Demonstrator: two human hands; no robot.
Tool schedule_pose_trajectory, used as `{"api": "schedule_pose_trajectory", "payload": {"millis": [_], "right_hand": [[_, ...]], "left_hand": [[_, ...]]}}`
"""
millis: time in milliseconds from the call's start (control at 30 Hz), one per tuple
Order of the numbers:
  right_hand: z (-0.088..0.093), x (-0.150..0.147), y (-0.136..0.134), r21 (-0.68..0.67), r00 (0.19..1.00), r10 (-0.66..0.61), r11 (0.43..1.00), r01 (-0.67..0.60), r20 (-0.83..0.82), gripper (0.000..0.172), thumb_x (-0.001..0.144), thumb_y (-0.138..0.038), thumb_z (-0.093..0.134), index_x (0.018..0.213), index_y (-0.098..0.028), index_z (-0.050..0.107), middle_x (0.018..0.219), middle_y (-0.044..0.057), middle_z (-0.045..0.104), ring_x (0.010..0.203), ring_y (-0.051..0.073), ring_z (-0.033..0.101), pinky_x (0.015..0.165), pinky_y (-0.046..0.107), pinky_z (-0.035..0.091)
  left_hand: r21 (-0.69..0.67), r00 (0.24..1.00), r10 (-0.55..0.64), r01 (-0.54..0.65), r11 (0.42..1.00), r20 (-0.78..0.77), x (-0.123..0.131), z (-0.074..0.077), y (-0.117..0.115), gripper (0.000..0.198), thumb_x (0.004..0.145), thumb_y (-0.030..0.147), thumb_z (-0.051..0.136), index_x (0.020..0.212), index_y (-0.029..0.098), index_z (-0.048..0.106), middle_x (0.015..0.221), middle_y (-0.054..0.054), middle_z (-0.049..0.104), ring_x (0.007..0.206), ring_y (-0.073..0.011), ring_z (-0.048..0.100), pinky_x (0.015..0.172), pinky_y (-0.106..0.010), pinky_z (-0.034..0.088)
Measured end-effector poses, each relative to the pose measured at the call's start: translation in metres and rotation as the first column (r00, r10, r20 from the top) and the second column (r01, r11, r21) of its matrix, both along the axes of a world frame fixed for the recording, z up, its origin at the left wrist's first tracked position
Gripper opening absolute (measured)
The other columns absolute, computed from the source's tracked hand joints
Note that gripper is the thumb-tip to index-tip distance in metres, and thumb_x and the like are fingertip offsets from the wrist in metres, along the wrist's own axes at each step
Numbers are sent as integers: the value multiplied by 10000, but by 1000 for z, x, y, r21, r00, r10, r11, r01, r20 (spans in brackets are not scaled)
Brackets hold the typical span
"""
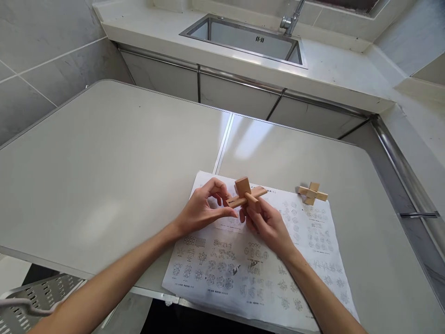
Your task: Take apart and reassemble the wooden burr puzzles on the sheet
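A wooden interlocking burr puzzle (242, 187), made of crossed light-brown bars, is held just above a printed sheet. My right hand (266, 222) grips it from below and the right, fingers closed around its lower part. At the puzzle's left end, my left hand (206, 204) curls with the bar end between thumb and fingertips. A small dark mark shows on that bar end. Some right fingertips are hidden behind the wood. A second wooden cross-shaped puzzle (312, 193) rests at the sheet's upper right edge.
The wrinkled instruction sheet (222, 260), covered in small diagrams, lies on a pale folding table (104, 162) with a centre seam. Beyond the table is a counter with a sink (243, 36) and a tap (291, 21). A perforated grey chair or stool (38, 297) stands at lower left.
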State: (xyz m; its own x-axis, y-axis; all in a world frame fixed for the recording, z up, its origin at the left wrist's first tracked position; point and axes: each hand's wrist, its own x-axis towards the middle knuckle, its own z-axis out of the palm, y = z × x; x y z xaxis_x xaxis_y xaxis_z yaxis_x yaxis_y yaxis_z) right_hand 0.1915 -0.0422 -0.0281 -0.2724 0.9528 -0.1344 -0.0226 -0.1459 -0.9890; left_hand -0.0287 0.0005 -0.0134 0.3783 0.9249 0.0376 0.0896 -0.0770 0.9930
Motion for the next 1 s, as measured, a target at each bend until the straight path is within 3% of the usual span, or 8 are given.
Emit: {"api": "schedule_pose_trajectory", "payload": {"millis": [100, 167, 333, 500, 633, 833, 1000], "right_hand": [[0, 1, 2, -91, 991, 56, 994, -68, -124, 316, 1035, -523, 596, 994, -211, 625, 815, 9, 642, 497, 79, 443, 528, 272, 380], [-1, 2, 4, -153, 973, 24, 986, -60, -229, 342, 1026, -526, 615, 920, -201, 621, 808, 11, 644, 476, 65, 442, 516, 264, 374], [-2, 5, 10, -294, 892, -210, 952, 92, -401, 360, 966, -502, 721, 839, -182, 616, 788, -7, 617, 462, 27, 385, 438, 194, 328], [-3, 8, 18, -383, 736, -450, 882, 276, -506, 316, 912, -403, 810, 844, -207, 570, 744, -60, 561, 471, 23, 376, 409, 130, 366], [-9, 14, 25, -378, 668, -530, 846, 375, -523, 273, 891, -371, 831, 932, -226, 603, 770, -66, 564, 497, 28, 411, 446, 107, 448], [-21, 24, 27, -221, 683, -590, 803, 554, -430, 250, 924, -439, 775, 1026, -257, 638, 830, -24, 626, 618, 96, 562, 466, 194, 519], [-18, 22, 26, -280, 612, -645, 758, 590, -458, 246, 935, -438, 753, 1064, -253, 655, 846, -11, 640, 639, 107, 589, 489, 211, 530]], "left_hand": [[-37, 999, 0, 2, 999, 44, 0, 1, 1, 424, 846, 524, 814, 931, 204, 548, 885, -16, 650, 793, -153, 633, 734, -294, 520], [-42, 998, -3, 6, 999, 69, 0, 1, 1, 403, 903, 548, 747, 960, 205, 542, 879, -23, 660, 810, -160, 642, 789, -317, 533], [-82, 999, 22, -18, 996, 46, 1, 2, 1, 357, 982, 547, 642, 986, 212, 517, 819, -19, 678, 756, -160, 637, 749, -314, 516], [-105, 999, 30, -31, 994, -11, 1, 5, 1, 336, 998, 535, 615, 972, 211, 531, 805, -5, 659, 738, -149, 619, 732, -293, 511], [-86, 998, 28, -33, 996, -52, 1, 10, 2, 350, 999, 552, 596, 951, 208, 553, 795, -3, 652, 734, -151, 618, 735, -291, 516], [-83, 996, 25, -32, 996, -89, 0, 12, 3, 349, 999, 550, 591, 939, 207, 568, 795, -9, 655, 735, -155, 620, 729, -288, 516], [-82, 995, 26, -34, 996, -93, 0, 14, 4, 349, 990, 550, 603, 932, 207, 579, 789, -11, 655, 726, -156, 619, 716, -285, 522]]}}
